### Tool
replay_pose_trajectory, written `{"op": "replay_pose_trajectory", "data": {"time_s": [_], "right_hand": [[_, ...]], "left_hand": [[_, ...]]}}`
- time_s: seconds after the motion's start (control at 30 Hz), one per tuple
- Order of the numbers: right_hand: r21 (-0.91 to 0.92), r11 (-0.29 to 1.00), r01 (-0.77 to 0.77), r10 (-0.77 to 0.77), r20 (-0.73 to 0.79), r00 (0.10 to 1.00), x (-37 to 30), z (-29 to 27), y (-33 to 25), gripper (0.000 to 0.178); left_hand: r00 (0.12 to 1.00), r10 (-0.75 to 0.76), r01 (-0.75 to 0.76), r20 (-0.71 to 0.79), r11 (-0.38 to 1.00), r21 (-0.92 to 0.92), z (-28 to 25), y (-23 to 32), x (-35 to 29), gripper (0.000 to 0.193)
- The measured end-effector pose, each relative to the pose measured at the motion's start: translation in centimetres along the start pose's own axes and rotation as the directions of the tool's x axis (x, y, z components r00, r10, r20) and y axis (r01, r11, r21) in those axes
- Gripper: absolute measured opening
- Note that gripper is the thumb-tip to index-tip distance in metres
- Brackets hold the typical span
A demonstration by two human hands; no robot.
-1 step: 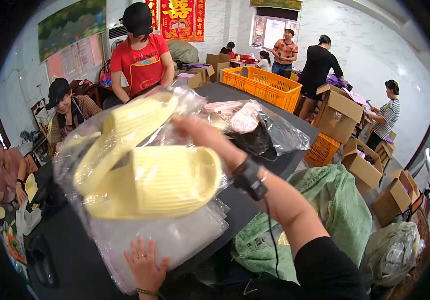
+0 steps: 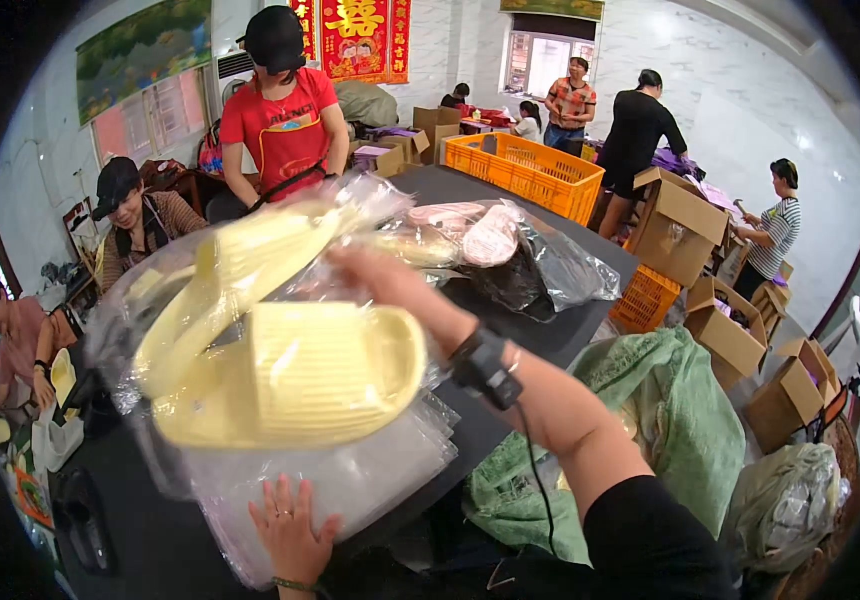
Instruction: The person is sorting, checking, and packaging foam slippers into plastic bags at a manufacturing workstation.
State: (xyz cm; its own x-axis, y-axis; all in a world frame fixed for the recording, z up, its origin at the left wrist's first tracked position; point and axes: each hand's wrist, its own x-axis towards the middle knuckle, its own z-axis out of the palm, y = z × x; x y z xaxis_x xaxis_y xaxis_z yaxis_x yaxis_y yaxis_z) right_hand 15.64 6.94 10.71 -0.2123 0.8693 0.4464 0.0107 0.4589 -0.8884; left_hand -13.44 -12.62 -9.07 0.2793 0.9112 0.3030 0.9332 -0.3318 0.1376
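Note:
A pair of pale yellow slippers [image 2: 335,375] in clear plastic bags hangs over the black table. My right hand [image 2: 375,285], a wrist device below it, grips the bagged slippers at their right side; its fingers are partly blurred. Below them a stack of clear plastic bags [image 2: 350,480] lies near the table's front edge. On that stack my left hand [image 2: 293,525] rests flat, fingers spread, holding nothing. Farther back lie pink slippers [image 2: 493,235] in clear plastic.
An orange crate [image 2: 525,175] stands at the table's far end. To my right sit a green woven sack [image 2: 650,400] and several cardboard boxes [image 2: 725,335]. A dark slipper [image 2: 85,520] lies at the left. Several people work around, one in red [image 2: 285,130] across the table.
My right hand and the bagged yellow slippers have shifted a little to the left. The left hand stays in place on the stack.

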Motion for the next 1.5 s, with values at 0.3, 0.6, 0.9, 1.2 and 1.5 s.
{"op": "replay_pose_trajectory", "data": {"time_s": [0.3,0.6,0.9,1.2,1.5], "right_hand": [[-0.004,0.611,-0.792,0.702,0.464,0.54,-6.5,3.9,10.4,0.079],[-0.175,0.683,-0.709,0.683,0.499,0.534,-12.1,4.9,7.3,0.098],[-0.094,0.867,-0.49,0.495,0.286,0.821,-12.9,2.7,8.3,0.072],[-0.387,0.863,-0.325,0.391,0.104,0.914,-15.3,1.8,9.0,0.056],[-0.617,0.778,-0.115,0.216,0.092,0.972,-16.5,1.5,9.0,0.041]], "left_hand": [[0.994,-0.099,0.104,0.042,0.986,-0.134,0.7,-0.7,-0.8,0.063],[0.995,-0.059,0.045,-0.078,0.984,-0.173,1.4,-0.6,-0.9,0.061],[0.993,-0.117,0.114,-0.019,0.987,-0.114,-0.3,0.3,-0.3,0.046],[0.998,-0.058,0.054,-0.035,0.992,-0.117,-0.3,-0.1,0.0,0.055],[0.999,-0.04,0.039,-0.029,0.998,-0.047,-1.0,0.2,0.2,0.056]]}}
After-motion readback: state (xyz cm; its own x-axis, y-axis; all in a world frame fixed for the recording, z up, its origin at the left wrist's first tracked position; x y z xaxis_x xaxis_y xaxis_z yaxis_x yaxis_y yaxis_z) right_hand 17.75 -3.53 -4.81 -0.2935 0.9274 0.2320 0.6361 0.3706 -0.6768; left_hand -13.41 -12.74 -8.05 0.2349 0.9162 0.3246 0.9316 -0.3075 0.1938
